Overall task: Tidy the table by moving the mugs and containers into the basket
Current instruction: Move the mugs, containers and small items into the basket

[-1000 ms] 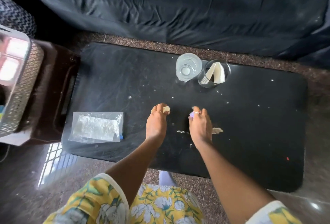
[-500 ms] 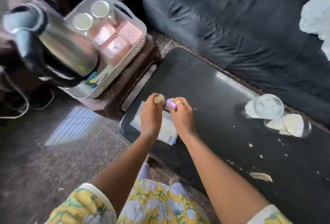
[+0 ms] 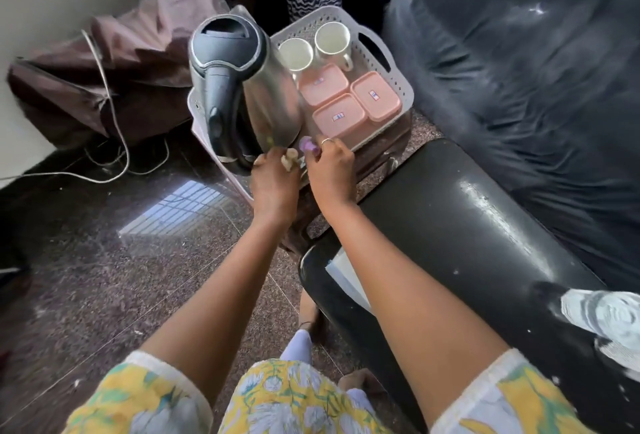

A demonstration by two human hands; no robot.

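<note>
The basket at twelve o'clock holds two mugs, three pink containers and a kettle. At its near edge, my left grip pinches a pale scrap; my right grip pinches something purple.

Single head cam, steep downward view, close above pale perforated plastic basket; no second view.

Both hands pinch scraps (one purple) at the basket.
</note>
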